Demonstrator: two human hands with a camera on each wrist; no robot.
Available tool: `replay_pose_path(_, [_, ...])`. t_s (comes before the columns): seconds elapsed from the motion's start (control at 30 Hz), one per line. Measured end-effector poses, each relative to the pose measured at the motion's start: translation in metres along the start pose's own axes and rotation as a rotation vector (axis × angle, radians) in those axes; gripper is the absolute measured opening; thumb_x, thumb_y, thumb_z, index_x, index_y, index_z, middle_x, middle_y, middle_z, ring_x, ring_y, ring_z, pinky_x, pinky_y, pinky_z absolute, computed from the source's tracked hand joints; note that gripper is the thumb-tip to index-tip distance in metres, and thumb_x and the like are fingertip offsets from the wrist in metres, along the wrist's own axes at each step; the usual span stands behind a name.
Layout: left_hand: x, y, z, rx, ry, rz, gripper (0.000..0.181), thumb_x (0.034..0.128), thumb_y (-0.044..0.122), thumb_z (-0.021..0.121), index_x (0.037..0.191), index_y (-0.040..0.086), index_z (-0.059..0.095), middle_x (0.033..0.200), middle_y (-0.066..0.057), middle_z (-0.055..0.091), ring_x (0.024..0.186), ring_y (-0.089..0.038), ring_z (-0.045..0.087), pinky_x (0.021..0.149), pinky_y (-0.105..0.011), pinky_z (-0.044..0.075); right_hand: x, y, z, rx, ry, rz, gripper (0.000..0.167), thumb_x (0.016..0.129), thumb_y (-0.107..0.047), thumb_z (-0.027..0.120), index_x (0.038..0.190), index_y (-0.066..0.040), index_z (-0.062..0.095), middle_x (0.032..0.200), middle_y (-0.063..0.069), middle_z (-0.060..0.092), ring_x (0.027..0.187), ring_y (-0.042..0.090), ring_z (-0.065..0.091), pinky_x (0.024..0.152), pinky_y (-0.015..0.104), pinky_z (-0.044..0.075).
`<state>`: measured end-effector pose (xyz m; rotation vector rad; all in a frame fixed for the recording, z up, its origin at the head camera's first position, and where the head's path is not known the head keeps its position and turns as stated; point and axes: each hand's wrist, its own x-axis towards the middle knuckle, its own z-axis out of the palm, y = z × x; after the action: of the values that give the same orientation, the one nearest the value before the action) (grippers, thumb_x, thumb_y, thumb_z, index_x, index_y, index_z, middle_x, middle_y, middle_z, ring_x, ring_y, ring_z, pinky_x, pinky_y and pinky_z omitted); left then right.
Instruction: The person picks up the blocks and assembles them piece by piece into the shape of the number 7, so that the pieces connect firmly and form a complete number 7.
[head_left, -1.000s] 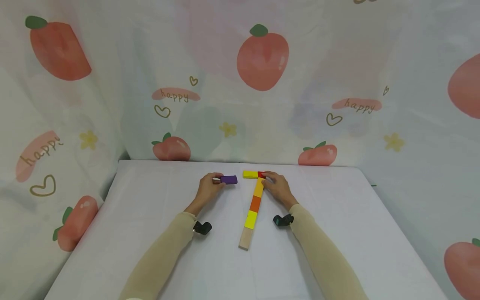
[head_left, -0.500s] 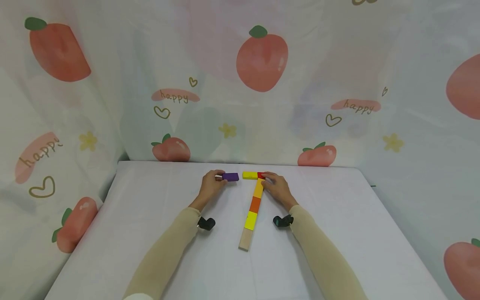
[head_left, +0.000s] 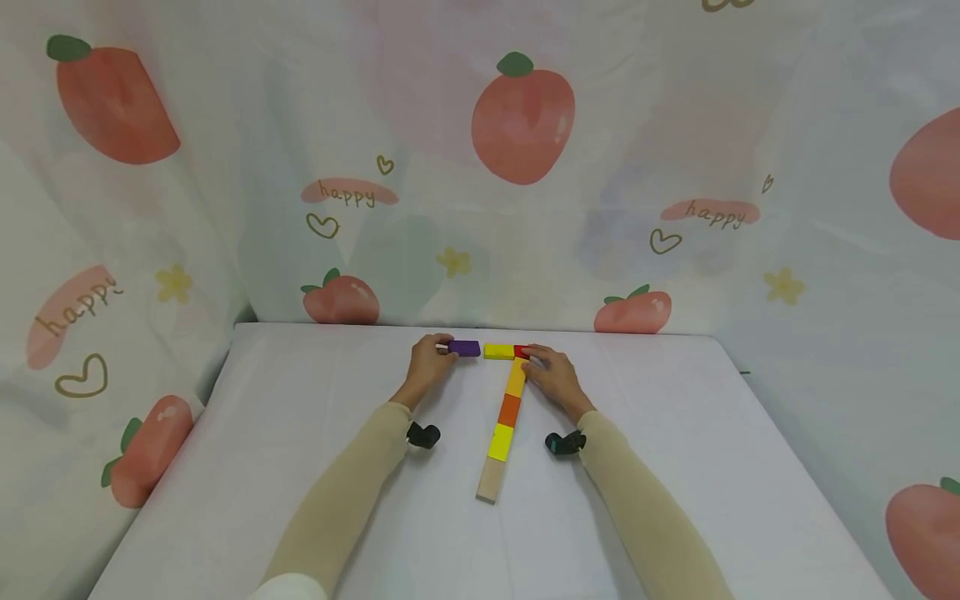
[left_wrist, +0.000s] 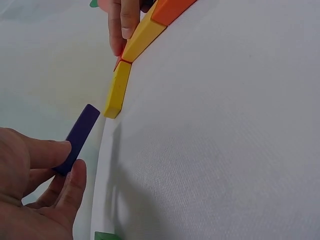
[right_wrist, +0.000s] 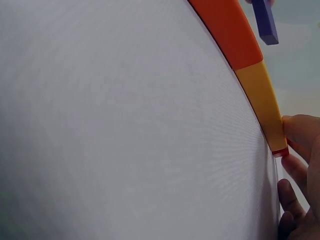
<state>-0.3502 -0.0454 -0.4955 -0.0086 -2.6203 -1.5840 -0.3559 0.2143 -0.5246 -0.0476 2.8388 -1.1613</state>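
Observation:
My left hand [head_left: 427,367] pinches a purple wooden block [head_left: 464,348] between thumb and fingers. In the left wrist view the purple block [left_wrist: 80,137] is tilted, its far end a short gap from a yellow block [left_wrist: 118,90]. That yellow block meets a red block [head_left: 521,352] at the far end of a row. My right hand [head_left: 557,377] holds the red block at this corner, its thumb against the side of an amber block [head_left: 516,377]. Fingers partly cover the red block. Toward me the row continues with an orange block [head_left: 509,411], another yellow block [head_left: 501,442] and a plain wood block [head_left: 491,480].
The blocks lie on a white-covered table [head_left: 337,500]. Close behind its far edge hangs a fruit-printed cloth [head_left: 540,242], which also runs along the left side. A small green thing [left_wrist: 106,235] shows at the bottom of the left wrist view; its kind is unclear.
My left hand has carried the purple block slightly right and farther from me, nearer the yellow block's left end. My right hand stays at the corner, and the row has not changed.

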Motion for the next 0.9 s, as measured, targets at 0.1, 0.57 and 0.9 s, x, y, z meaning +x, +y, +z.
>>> replay_pose_path(0.1, [0.003,0.001,0.001,0.014,-0.002,-0.006,0.037,0.0884,0.003,0.069,0.125,0.001,0.064,0.124,-0.017,0.064,0.108,-0.028,0.066,0.092,-0.037,0.054,0.0,0.001,0.0,0.003,0.004,-0.004,0.048,0.097,-0.033,0.06,0.143,-0.019,0.053,0.155,0.005,0.041,0.145,0.036,0.029,0.119,0.058,0.023])
replay_pose_path(0.57, [0.013,0.002,0.008,0.026,-0.025,-0.088,0.038,0.0898,0.005,0.065,0.127,0.001,0.062,0.126,-0.017,0.065,0.112,-0.03,0.065,0.098,-0.042,0.051,0.0,-0.001,-0.001,0.009,0.0,0.002,0.047,0.098,-0.032,0.06,0.142,-0.018,0.054,0.155,0.005,0.042,0.145,0.035,0.029,0.119,0.056,0.023])
replay_pose_path(0.9, [0.015,-0.001,0.019,0.054,-0.032,-0.106,0.037,0.0922,0.004,0.063,0.129,0.002,0.062,0.124,-0.017,0.065,0.116,-0.029,0.061,0.102,-0.04,0.05,-0.003,-0.002,-0.001,-0.013,-0.004,-0.003,0.047,0.098,-0.035,0.059,0.143,-0.021,0.053,0.155,0.005,0.041,0.145,0.034,0.03,0.118,0.057,0.025])
